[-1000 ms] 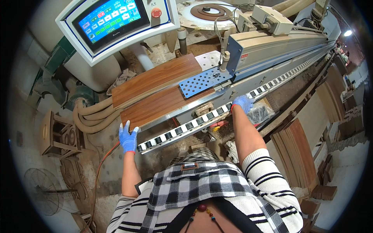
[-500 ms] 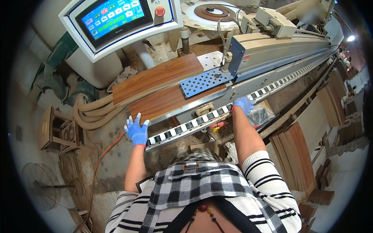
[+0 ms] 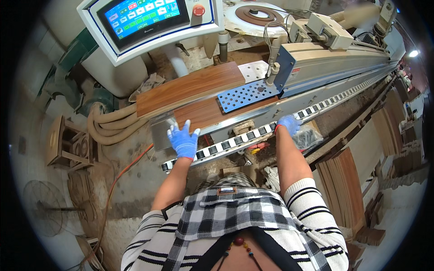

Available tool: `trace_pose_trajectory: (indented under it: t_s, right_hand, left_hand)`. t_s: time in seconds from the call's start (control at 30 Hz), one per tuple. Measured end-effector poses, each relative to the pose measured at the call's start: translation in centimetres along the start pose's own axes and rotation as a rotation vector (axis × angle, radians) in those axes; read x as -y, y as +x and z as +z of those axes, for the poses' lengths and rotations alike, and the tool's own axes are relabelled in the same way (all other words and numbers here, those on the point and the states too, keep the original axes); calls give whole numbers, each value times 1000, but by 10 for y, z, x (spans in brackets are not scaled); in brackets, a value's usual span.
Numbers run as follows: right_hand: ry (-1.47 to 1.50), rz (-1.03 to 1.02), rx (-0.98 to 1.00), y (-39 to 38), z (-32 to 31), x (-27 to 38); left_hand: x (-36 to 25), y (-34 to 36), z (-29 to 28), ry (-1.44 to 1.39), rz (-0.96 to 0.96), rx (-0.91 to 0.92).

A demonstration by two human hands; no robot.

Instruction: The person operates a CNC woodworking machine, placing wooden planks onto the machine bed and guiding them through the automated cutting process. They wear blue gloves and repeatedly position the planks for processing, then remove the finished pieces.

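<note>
My left hand (image 3: 184,141), in a blue glove with white fingertips, has its fingers spread at the left end of the lower wood-grain board (image 3: 203,114). That board lies on the metal bed of a long machine, its right part under a blue perforated plate (image 3: 246,95). My right hand (image 3: 288,123), gloved too, rests by the roller rail (image 3: 233,143) along the machine's near side; its fingers look stretched out, though blurred. Another wood-grain board (image 3: 190,86) lies behind the first. No object shows in either hand.
A control panel with a lit screen (image 3: 142,20) and red knob (image 3: 199,10) stands at the far left. Beige hoses (image 3: 106,128) curve beside the machine. Stacked boards (image 3: 341,189) stand on the right. A wooden stool (image 3: 72,147) and an orange cable (image 3: 120,174) are at left.
The lower board has slid right along the bed, uncovering metal at its left end. My left hand has moved right with it. My right hand stays near the rail, slightly shifted.
</note>
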State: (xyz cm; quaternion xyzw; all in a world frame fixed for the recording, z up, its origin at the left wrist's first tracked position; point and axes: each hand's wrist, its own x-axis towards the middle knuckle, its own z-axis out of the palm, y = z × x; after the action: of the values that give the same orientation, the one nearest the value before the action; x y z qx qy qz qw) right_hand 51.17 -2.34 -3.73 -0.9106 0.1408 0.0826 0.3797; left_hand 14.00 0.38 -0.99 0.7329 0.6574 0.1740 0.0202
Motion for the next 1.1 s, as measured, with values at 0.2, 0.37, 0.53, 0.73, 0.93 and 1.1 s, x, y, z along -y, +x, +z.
trace_pose_trajectory:
  t_s: [0.2,0.37,0.53,0.73,0.93,1.1]
  right_hand:
    - [-32,5,31,-8,-8,6]
    - [-27,27,10,1,-7,3]
    - [-38,-3,18,-14,-15,11]
    - [40,54,128,7,-6,2]
    - [-11,47,25,-7,-12,10]
    - [-52,54,77,-9,-17,11]
  left_hand:
    - [-15,15,11,-80,147,34]
    - [1,72,-10,13,297,-90]
    - [15,129,-42,335,190,157]
    - [28,138,-28,343,235,214]
    - [45,120,-6,451,321,-48]
    - [63,96,-14,553,279,-99]
